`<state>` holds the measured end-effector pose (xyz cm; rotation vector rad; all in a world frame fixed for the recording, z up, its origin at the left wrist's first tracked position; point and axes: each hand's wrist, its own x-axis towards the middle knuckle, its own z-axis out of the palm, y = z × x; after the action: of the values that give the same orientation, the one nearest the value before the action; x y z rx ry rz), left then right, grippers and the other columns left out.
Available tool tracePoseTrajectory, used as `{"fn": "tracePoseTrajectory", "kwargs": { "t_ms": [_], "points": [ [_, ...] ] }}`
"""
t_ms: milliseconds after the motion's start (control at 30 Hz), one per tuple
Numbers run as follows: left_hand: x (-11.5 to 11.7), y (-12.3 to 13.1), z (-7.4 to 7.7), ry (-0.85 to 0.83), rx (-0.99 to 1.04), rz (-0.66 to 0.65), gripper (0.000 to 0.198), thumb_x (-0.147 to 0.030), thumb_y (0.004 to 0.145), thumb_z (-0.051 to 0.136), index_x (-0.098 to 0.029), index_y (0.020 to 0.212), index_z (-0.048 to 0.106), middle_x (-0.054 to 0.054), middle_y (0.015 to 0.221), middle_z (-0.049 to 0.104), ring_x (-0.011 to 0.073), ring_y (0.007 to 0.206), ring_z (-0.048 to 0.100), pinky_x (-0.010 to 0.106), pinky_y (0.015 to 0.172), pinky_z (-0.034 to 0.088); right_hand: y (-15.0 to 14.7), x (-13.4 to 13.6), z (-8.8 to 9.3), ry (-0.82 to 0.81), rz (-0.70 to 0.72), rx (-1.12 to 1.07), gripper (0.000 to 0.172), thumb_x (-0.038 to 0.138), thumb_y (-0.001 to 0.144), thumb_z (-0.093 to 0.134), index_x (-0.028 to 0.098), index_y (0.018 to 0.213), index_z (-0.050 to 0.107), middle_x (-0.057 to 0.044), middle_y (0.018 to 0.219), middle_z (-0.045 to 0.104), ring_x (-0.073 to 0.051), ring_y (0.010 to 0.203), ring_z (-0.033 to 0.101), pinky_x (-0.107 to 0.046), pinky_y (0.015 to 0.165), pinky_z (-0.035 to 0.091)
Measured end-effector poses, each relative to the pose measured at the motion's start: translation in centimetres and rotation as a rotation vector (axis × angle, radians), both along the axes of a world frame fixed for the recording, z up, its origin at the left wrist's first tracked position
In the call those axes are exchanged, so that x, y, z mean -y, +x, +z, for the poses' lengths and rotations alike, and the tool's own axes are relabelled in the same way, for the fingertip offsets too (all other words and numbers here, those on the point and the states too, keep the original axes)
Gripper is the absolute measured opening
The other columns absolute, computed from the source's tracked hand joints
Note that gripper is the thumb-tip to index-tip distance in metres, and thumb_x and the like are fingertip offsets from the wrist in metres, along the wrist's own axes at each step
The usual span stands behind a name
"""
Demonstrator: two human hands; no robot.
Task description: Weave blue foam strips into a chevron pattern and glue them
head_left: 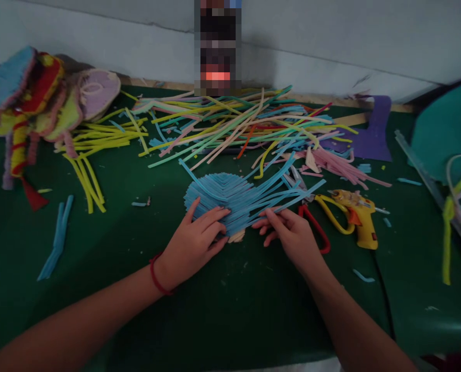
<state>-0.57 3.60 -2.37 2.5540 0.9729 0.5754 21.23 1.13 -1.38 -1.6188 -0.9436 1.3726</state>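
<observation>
On the green tabletop lies a rounded piece made of blue pipe cleaners point(215, 188), set side by side in a slanting pattern, with loose ends fanning out to the right. A bit of pale backing point(237, 236) shows under its lower edge. My left hand point(205, 227) rests on the lower left of this piece, fingers spread across it. With thumb and forefinger, my right hand point(279, 227) pinches a blue pipe cleaner point(292, 203) near the piece's right edge. Scissors with red and yellow handles point(318, 222) lie just beyond my right hand, their blades partly under the blue ends.
A yellow hot glue gun point(364, 217) lies at right, its black cord running forward. Behind is a heap of many-coloured pipe cleaners point(230, 126). Finished fuzzy shapes point(44, 95) are piled at back left. Blue strips point(58, 237) lie at left, a purple sheet point(377, 134) at back right.
</observation>
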Motion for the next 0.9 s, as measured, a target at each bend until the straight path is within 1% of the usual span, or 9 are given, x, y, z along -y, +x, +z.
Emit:
{"fn": "tracePoseTrajectory", "kwargs": {
  "t_ms": [167, 233, 300, 433, 533, 667, 767, 833, 900],
  "points": [
    [-0.1, 0.0, 0.0, -0.011, 0.002, -0.008, 0.010, -0.020, 0.090, 0.049, -0.017, 0.086, 0.058, 0.009, 0.123, 0.063, 0.0200, 0.118, 0.055, 0.055, 0.112, 0.024, -0.2, 0.2, 0.2, 0.045, 0.023, 0.161, 0.035, 0.052, 0.080, 0.059, 0.017, 0.085, 0.061, -0.004, 0.066, 0.065, -0.013, 0.052, 0.056, -0.023, 0.038, 0.048],
    [-0.1, 0.0, 0.0, -0.017, 0.000, -0.011, 0.010, -0.020, 0.090, 0.049, -0.017, 0.086, 0.058, 0.009, 0.124, 0.062, 0.0201, 0.119, 0.055, 0.055, 0.112, 0.024, -0.1, 0.3, 0.1, 0.075, 0.044, 0.291, 0.033, 0.052, 0.083, 0.056, 0.019, 0.079, 0.058, -0.001, 0.062, 0.063, -0.012, 0.045, 0.052, -0.023, 0.036, 0.043],
    [-0.1, 0.0, 0.1, -0.022, -0.002, -0.013, 0.011, -0.020, 0.090, 0.049, -0.017, 0.086, 0.058, 0.009, 0.124, 0.062, 0.0203, 0.119, 0.055, 0.055, 0.112, 0.024, 0.0, 0.3, 0.0, 0.131, 0.073, 0.459, 0.032, 0.049, 0.085, 0.054, 0.020, 0.072, 0.056, 0.000, 0.056, 0.059, -0.011, 0.042, 0.049, -0.024, 0.039, 0.040],
    [-0.1, -0.1, 0.0, -0.028, -0.004, -0.015, 0.010, -0.020, 0.090, 0.050, -0.017, 0.086, 0.059, 0.010, 0.124, 0.062, 0.0210, 0.120, 0.054, 0.056, 0.112, 0.024, 0.2, 0.5, -0.2, 0.250, 0.106, 0.772, 0.028, 0.045, 0.086, 0.055, 0.021, 0.071, 0.057, 0.002, 0.050, 0.052, -0.012, 0.045, 0.048, -0.026, 0.047, 0.037],
    [-0.2, -0.1, 0.0, -0.027, -0.004, -0.020, 0.010, -0.020, 0.090, 0.050, -0.017, 0.086, 0.058, 0.010, 0.124, 0.062, 0.0210, 0.120, 0.054, 0.056, 0.112, 0.023, 0.2, 0.7, 0.0, 0.341, 0.147, 0.903, 0.024, 0.039, 0.088, 0.054, 0.020, 0.076, 0.060, -0.001, 0.059, 0.055, -0.014, 0.052, 0.051, -0.027, 0.051, 0.038],
    [-0.2, -0.1, 0.0, -0.040, -0.006, -0.024, 0.011, -0.022, 0.091, 0.048, -0.018, 0.086, 0.057, 0.009, 0.124, 0.062, 0.0200, 0.121, 0.053, 0.055, 0.113, 0.022, -0.7, 1.1, -0.1, 0.597, 0.222, 0.943, 0.014, 0.028, 0.090, 0.053, 0.020, 0.084, 0.063, -0.006, 0.077, 0.061, -0.018, 0.073, 0.057, -0.030, 0.065, 0.045],
    [-0.1, -0.1, 0.1, -0.061, -0.007, -0.015, 0.012, -0.023, 0.091, 0.047, -0.017, 0.090, 0.058, 0.010, 0.125, 0.061, 0.0202, 0.122, 0.052, 0.053, 0.114, 0.023, -1.5, 1.2, -0.7, 0.703, 0.297, 0.921, 0.012, 0.022, 0.090, 0.053, 0.021, 0.088, 0.064, -0.008, 0.086, 0.062, -0.020, 0.082, 0.058, -0.034, 0.073, 0.048],
    [0.0, 0.0, 0.2, -0.062, -0.008, 0.011, 0.016, -0.024, 0.091, 0.047, -0.016, 0.100, 0.057, 0.013, 0.130, 0.057, 0.0217, 0.127, 0.047, 0.051, 0.113, 0.026, -1.8, 1.2, -1.1, 0.723, 0.333, 0.914, 0.013, 0.021, 0.089, 0.053, 0.021, 0.090, 0.066, -0.009, 0.090, 0.063, -0.021, 0.086, 0.059, -0.036, 0.074, 0.049],
    [0.1, 0.1, 0.0, -0.045, -0.026, 0.047, 0.028, -0.025, 0.091, 0.046, -0.014, 0.116, 0.052, 0.016, 0.138, 0.050, 0.0237, 0.133, 0.039, 0.050, 0.112, 0.029, -2.0, 1.1, -1.4, 0.732, 0.345, 0.912, 0.013, 0.021, 0.089, 0.053, 0.021, 0.089, 0.066, -0.009, 0.093, 0.063, -0.022, 0.089, 0.059, -0.037, 0.076, 0.049]
  ]
}}
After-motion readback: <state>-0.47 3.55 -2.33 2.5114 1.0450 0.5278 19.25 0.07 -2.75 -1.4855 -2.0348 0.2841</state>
